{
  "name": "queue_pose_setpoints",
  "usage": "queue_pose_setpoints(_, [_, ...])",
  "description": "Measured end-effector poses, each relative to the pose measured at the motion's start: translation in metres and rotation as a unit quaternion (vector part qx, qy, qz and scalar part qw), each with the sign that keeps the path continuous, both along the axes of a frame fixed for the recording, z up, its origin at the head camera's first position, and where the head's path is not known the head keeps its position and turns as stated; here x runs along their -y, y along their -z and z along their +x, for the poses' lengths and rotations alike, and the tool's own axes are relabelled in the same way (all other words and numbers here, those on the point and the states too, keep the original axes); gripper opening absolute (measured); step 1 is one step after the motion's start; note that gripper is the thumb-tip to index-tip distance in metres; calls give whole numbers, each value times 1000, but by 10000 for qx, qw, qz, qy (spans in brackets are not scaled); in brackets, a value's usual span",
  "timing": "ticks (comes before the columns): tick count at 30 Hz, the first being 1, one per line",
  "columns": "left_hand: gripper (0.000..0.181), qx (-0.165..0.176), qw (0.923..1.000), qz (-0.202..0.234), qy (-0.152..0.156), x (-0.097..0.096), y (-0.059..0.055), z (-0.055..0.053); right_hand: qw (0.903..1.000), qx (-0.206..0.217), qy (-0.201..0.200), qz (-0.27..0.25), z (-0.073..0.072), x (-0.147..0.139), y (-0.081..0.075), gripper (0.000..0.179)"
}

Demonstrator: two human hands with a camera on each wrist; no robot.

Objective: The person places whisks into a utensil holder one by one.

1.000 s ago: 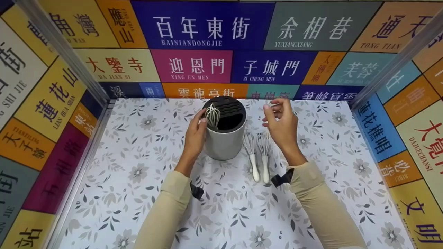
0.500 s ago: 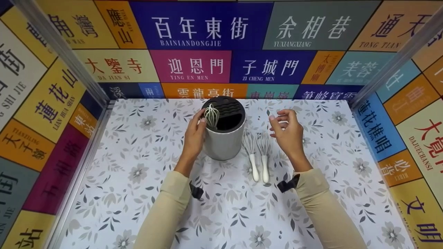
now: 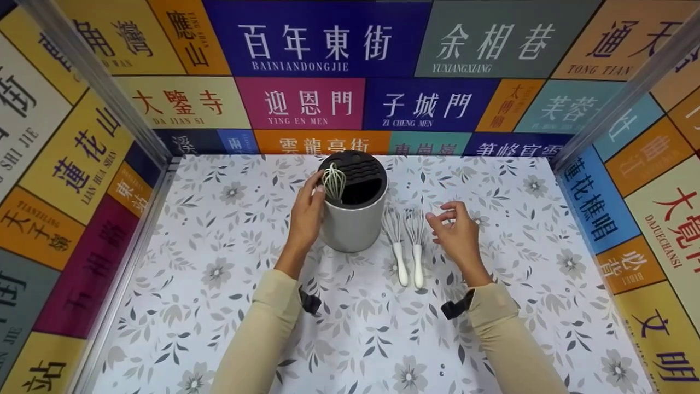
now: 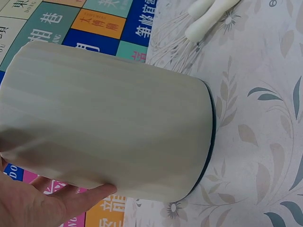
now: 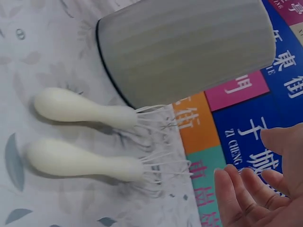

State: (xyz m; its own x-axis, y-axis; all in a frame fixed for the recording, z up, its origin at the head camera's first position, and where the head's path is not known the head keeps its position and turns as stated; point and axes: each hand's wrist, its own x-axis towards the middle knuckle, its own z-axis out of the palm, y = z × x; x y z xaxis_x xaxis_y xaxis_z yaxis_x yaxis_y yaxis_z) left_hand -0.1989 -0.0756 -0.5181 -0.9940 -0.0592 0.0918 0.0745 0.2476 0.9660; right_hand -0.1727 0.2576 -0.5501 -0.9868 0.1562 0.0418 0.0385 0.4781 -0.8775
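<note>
A grey cylindrical utensil holder (image 3: pixel 353 230) with a black slotted top stands upright at mid-table. One whisk (image 3: pixel 334 181) stands in it, its wire head up at the left of the rim and its handle hidden inside. My left hand (image 3: pixel 306 210) rests against the holder's left side, fingertips near the rim; in the left wrist view its fingers (image 4: pixel 94 195) lie fairly straight along the wall. Two more whisks with white handles (image 3: pixel 402 265) (image 3: pixel 418 268) lie side by side right of the holder. My right hand (image 3: pixel 458 232) hovers just right of them, holding nothing, fingers loosely bent.
The table (image 3: pixel 219 323) has a white cover with grey flowers and leaves. Colourful panels with Chinese lettering (image 3: pixel 306 104) wall it in at the back and both sides. The holder stands close to the back panel. Black camera straps (image 3: pixel 310 302) sit on both wrists.
My right hand has drawn away from beside the holder, down and to the right, coming alongside the two lying whisks. My left hand, the holder and the whisks stay where they were.
</note>
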Motion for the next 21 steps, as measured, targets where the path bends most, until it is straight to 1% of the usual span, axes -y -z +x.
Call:
queue_pose_setpoints(6, [45, 22, 10000, -25, -24, 0, 1, -1, 9992, 390, 47, -69, 4, -1, 17, 56])
queue_pose_setpoints(14, [44, -46, 9999, -89, -77, 0, 2, -2, 9957, 914, -160, -11, 9, 1, 34, 64])
queue_pose_setpoints(21, [44, -55, 9999, -92, -78, 0, 2, -1, 9922, 1222, -223, -74, 13, 4, 42, 66])
